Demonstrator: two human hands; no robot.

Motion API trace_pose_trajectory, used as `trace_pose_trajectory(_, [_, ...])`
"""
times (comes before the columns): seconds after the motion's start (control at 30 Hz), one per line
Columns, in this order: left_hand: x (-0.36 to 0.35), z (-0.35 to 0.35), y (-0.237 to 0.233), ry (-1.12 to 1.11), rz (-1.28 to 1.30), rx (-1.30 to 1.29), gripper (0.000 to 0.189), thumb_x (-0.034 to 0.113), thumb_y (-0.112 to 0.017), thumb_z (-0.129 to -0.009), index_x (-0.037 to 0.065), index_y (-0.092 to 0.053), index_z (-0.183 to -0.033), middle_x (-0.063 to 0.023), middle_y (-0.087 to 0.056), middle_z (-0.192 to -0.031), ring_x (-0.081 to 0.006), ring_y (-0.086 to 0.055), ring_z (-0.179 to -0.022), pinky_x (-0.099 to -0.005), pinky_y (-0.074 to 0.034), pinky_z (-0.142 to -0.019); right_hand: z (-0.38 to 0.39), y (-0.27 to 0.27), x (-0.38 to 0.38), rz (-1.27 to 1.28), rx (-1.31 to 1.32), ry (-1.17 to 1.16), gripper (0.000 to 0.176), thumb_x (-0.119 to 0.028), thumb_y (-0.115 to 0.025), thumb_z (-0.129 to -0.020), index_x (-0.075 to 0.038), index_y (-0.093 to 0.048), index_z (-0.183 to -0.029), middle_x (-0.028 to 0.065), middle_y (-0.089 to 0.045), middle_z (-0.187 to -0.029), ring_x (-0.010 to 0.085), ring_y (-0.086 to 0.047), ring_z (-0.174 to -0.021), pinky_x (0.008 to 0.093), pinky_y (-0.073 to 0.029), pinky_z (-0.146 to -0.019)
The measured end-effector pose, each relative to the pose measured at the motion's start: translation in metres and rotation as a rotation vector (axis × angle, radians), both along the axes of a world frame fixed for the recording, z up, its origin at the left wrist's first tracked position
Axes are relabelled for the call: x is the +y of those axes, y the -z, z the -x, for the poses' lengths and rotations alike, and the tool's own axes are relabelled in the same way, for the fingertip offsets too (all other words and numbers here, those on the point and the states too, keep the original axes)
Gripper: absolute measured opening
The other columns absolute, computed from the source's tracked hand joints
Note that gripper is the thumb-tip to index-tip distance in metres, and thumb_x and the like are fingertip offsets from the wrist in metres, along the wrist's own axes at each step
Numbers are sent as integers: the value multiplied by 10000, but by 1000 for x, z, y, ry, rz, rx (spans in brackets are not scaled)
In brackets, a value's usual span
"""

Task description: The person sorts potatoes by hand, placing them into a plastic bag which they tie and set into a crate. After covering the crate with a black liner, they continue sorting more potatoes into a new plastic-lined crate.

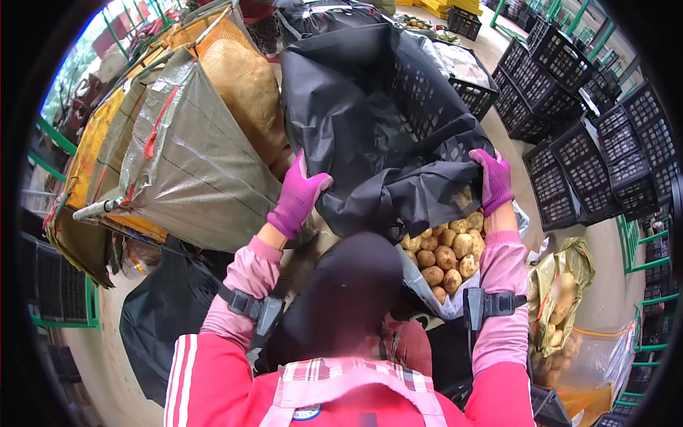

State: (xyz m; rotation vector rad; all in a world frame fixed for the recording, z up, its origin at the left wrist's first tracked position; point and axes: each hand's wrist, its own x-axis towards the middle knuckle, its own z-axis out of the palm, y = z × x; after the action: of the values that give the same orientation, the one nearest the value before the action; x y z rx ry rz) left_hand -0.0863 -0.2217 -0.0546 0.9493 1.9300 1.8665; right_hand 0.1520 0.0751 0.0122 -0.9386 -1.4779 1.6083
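Note:
A black plastic crate [420,92] stands in front of me, lined with a black sheet [334,107] whose near edge hangs over the side. My left hand [299,192], in a purple glove, is closed on the sheet's left side, thumb and fingers pinching it. On the right, my right hand [492,179], gloved the same way, grips the sheet near the crate's right corner. Below the sheet, between my arms, round tan potatoes [445,257] fill an open bag [455,306]. The crate's interior shows only dark lining and mesh wall.
Stacked black crates [597,156] stand at the right. A grey-green woven sack [192,156] and an orange mesh sack [238,92] are on the left. An olive bag [578,267] with potatoes lies at lower right. A paper-topped crate [473,92] stands behind the lined one.

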Motion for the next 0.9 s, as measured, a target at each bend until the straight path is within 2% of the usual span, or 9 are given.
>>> trace_pose_trajectory(0.2, [-20,-18,-29,-38,6,-213,560,18,-613,-786,-16,-491,-1332,-39,-614,-1062,-110,-562,-885,-249,-472,-808,43,-8,2,-45,-84,-83,590,-176,-776,-703,95,-567,-1183,46,-644,-872,113,-588,-719,252,-491,-683])
trace_pose_trajectory(0.23, [-16,-10,-28,-66,2,-165,518,32,-614,-785,-10,-516,-1292,-39,-615,-1040,-110,-566,-865,-252,-476,-796,52,-6,10,-65,-100,-121,423,-182,-757,-712,35,-646,-1058,32,-643,-840,116,-586,-701,254,-488,-671])
trace_pose_trajectory(0.33, [-5,16,-36,-14,10,-231,659,26,-649,-746,-95,-438,-1359,-95,-615,-1142,-158,-564,-994,-266,-465,-895,69,2,21,-37,-73,-129,316,-178,-741,-718,2,-672,-969,26,-645,-818,123,-587,-686,258,-487,-663])
trace_pose_trajectory(0.5, [30,93,-2,9,46,-194,701,44,-642,-730,-86,-430,-1386,-83,-615,-1153,-145,-553,-993,-256,-458,-888,101,51,34,54,81,-95,383,-126,-762,-742,-2,-632,-1081,59,-662,-885,150,-619,-742,295,-514,-703])
trace_pose_trajectory(0.63, [45,136,66,48,61,-193,708,29,-623,-717,-69,-434,-1391,-78,-617,-1158,-141,-555,-995,-258,-458,-887,121,114,13,304,119,23,455,-76,-737,-728,-10,-613,-1160,60,-661,-918,155,-619,-766,304,-519,-712])
trace_pose_trajectory(0.73, [54,158,134,35,170,-270,690,2,-584,-702,-37,-464,-1380,-97,-636,-1132,-176,-592,-1006,-279,-472,-884,134,197,15,415,59,98,493,-90,-727,-724,-36,-619,-1202,72,-666,-922,184,-622,-796,335,-520,-751])
trace_pose_trajectory(0.8, [53,161,174,16,355,-440,713,-1,-577,-691,-29,-458,-1393,-120,-641,-1140,-206,-608,-1033,-289,-478,-901,132,223,9,332,-388,118,309,-139,-744,-709,-19,-680,-986,84,-666,-887,199,-608,-837,337,-489,-798])
trace_pose_trajectory(0.83, [49,157,186,-73,642,-316,712,10,-585,-671,-41,-472,-1371,-184,-653,-1139,-281,-623,-1072,-321,-482,-941,136,236,3,317,-409,55,303,-193,-726,-762,-9,-694,-1001,121,-687,-936,220,-623,-894,331,-482,-851])
trace_pose_trajectory(0.9, [52,153,206,-222,552,-219,701,37,-595,-671,-43,-476,-1357,-221,-622,-1202,-315,-592,-1140,-337,-457,-990,128,253,1,271,-365,35,303,-200,-719,-791,-9,-695,-1025,134,-694,-979,236,-635,-943,339,-482,-879])
